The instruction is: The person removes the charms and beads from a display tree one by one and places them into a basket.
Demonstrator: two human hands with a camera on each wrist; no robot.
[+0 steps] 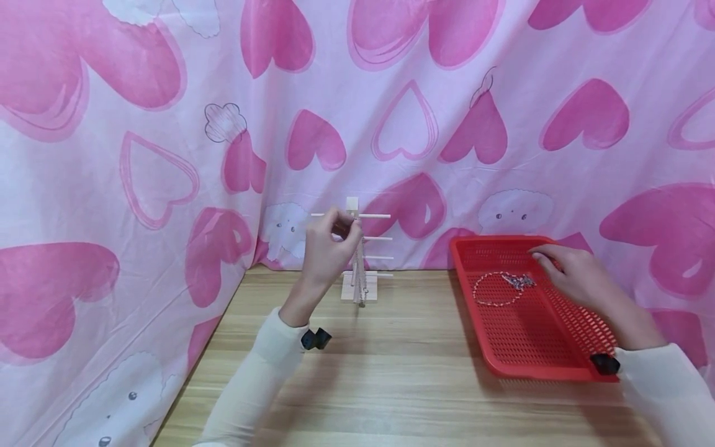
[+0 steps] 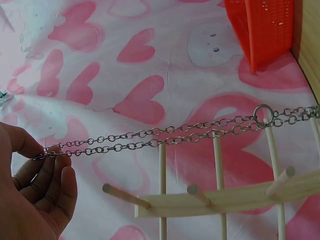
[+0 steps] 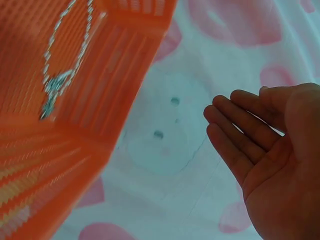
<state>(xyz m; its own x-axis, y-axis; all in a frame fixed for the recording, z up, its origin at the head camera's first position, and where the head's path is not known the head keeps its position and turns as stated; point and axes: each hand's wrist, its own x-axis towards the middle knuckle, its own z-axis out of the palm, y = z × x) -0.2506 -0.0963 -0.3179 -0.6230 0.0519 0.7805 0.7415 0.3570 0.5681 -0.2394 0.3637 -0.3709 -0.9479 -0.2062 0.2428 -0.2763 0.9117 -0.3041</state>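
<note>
My left hand [image 1: 331, 248] pinches the top of a silver chain necklace [image 2: 150, 131] between thumb and fingertips. The chain hangs down in two strands, and a metal ring [image 2: 263, 115] shows on it in the left wrist view. Right by the chain stands a wooden peg rack [image 1: 352, 203] with several thin pegs; whether the chain touches a peg I cannot tell. My right hand [image 1: 581, 273], fingers nearly straight and holding nothing, is over the right side of a red plastic basket [image 1: 547, 372]. Inside the basket lies a pale beaded necklace [image 1: 494, 304] with a silvery cluster [image 1: 522, 282].
The wood-grain table [image 1: 402, 372] carries the rack at its back and the basket at the right. A pink heart-patterned cloth [image 1: 402, 180] hangs behind the table and along its left side.
</note>
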